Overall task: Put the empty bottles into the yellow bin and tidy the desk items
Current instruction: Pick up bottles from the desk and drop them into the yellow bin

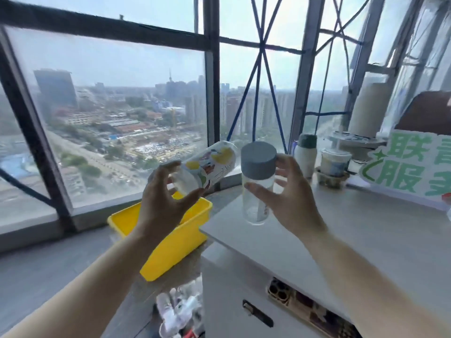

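My left hand (166, 203) grips a clear bottle with a yellow-and-white printed label (210, 164), tilted on its side with its bottom end toward the window. It hangs above the yellow bin (170, 250), which stands on the floor left of the desk. My right hand (290, 201) holds a clear empty bottle with a wide grey cap (257, 181) upright over the desk's left corner, fingers curled round its body.
On the grey desk (341, 235) stand a white flask with a green lid (306, 154), a lidded drink cup in a cardboard holder (335, 164) and a green-lettered sign (412, 167). A phone (310, 308) lies at the near edge. Windows lie ahead. Plastic clutter (180, 311) sits on the floor.
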A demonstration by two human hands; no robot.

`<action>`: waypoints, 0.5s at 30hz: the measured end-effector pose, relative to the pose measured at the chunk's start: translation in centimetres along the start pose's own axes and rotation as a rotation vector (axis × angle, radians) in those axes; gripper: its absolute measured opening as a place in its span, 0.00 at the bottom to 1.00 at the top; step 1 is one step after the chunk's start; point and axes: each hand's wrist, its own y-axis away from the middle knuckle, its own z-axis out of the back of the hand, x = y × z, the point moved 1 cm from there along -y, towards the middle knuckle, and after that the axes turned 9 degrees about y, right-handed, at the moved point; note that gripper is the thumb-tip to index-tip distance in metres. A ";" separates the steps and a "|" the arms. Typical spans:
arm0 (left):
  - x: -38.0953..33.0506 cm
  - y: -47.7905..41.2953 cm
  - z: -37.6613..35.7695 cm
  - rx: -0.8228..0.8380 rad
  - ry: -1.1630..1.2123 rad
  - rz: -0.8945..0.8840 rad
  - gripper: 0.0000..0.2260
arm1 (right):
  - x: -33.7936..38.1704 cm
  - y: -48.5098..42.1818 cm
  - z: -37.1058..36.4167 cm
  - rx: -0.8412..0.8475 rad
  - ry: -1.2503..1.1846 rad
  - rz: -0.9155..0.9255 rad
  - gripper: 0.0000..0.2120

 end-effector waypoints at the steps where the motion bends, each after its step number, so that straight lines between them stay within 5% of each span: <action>1: 1.0 -0.8 1.6 -0.016 -0.018 -0.007 0.32 | 0.7 -0.9 -2.2 0.000 -0.042 0.011 0.27; 15: 8.8 -10.3 16.1 -0.132 -0.246 -0.088 0.33 | 7.5 -10.7 -21.0 -0.114 -0.373 0.156 0.29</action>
